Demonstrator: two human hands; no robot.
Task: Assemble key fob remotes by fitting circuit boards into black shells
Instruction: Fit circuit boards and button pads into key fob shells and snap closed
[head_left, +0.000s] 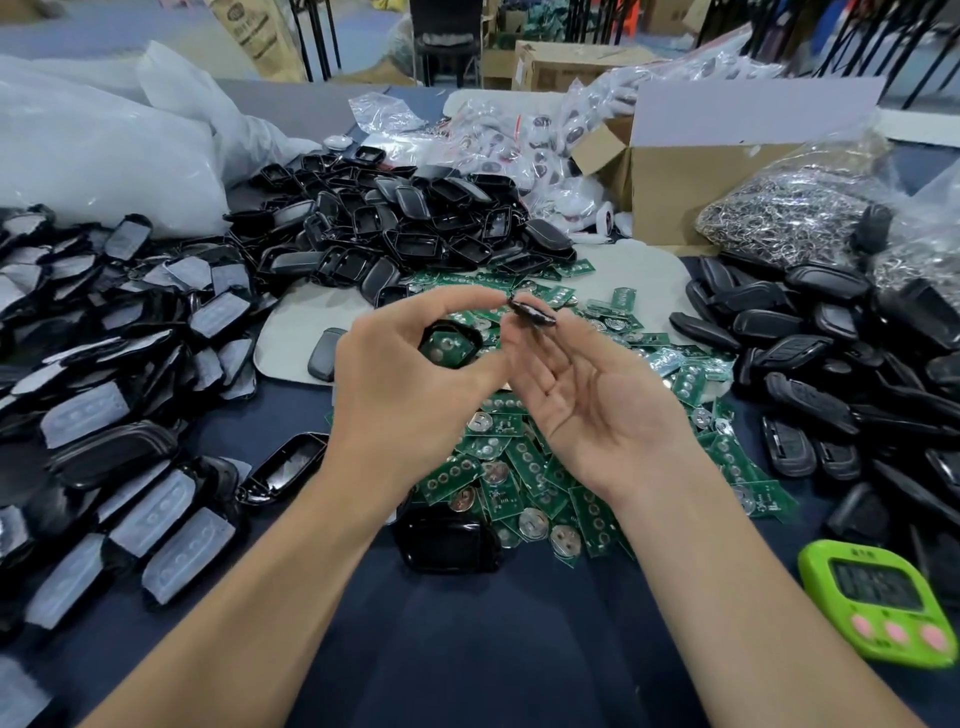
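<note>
My left hand (410, 384) curls round a black shell half (451, 347) with a green circuit board seated inside it. My right hand (592, 400) is turned palm up and pinches a second black shell half (532, 313) at its fingertips, just right of and above the first. The tip of my left index finger touches that second piece. Loose green circuit boards (519, 467) lie heaped on the table under both hands. Empty black shells (395, 228) are piled behind them.
Shells with clear rubber pads (130, 415) cover the left side, and closed black fobs (841, 374) the right. A lone shell (447, 540) lies near my left forearm. A green timer (878, 603) sits front right. A cardboard box (675, 182) and bags of metal rings (795, 218) stand behind.
</note>
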